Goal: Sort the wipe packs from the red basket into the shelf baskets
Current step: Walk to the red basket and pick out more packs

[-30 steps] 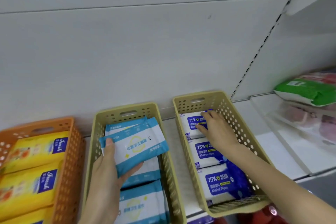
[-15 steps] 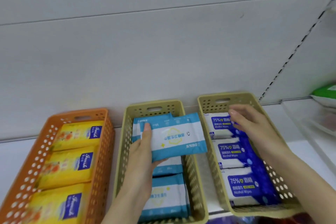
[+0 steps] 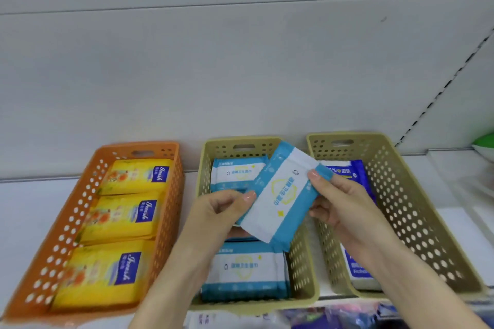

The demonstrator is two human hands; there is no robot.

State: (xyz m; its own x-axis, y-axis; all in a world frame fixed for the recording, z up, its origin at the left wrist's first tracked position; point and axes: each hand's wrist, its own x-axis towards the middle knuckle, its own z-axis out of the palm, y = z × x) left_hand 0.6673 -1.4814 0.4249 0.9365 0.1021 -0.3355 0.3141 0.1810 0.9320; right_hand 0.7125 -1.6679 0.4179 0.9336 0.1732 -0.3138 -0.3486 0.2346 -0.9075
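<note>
Below the shelf (image 3: 26,208) front edge, blurred packaging (image 3: 334,315) is seen; type can't be told. Three baskets are lined up along that front edge: orange basket (image 3: 66,235) at left, loaded with three yellow packs (image 3: 120,216) in a row; middle basket (image 3: 304,262), with teal packs (image 3: 246,270) at its near and far ends; right basket (image 3: 401,195), with dark-blue packs (image 3: 359,179) along its left wall. The held pack (image 3: 283,195), teal and white, is kept tilted above the middle basket's right rim, between both hands; its left edge is pinched by the left hand (image 3: 222,211), thumb on top; its far right corner is pinched by the right hand (image 3: 344,208), thumb on top, fingers underneath; contact with the basket can't be told. The right basket's near end is crossed by the right forearm. A green pack (image 3: 485,144) is cut off at the shelf's far right; a plain pale back panel (image 3: 240,75) is seen behind the baskets.
</note>
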